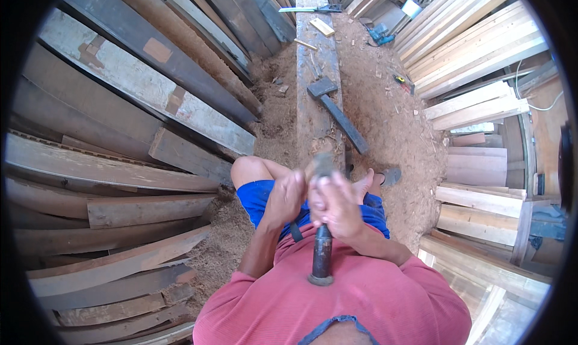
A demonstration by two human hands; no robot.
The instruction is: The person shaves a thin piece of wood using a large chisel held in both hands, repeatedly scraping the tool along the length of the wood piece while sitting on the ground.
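A chisel (323, 257) with a dark, round handle lies along my middle, its butt end towards my chest. My right hand (335, 205) is wrapped around it above the handle, and motion smears the fingers. Beyond that hand the chisel's far end is blurred. Just to the left, my left hand (286, 197) is curled closed close to the blade; whatever its fingers hold is hidden. Ahead on the narrow wooden bench (307, 125) lies a mallet (323, 87) with a dark block head, its handle slanting towards the right and over the bench's edge.
Farther along the bench are a small pale wood block (322, 27), a thin stick (306, 44) and a hand saw (310, 9). Boards (150, 77) crowd the left; pale timber (475, 41) is stacked right. A teal power tool (380, 35) lies on the sawdust-covered floor (385, 104).
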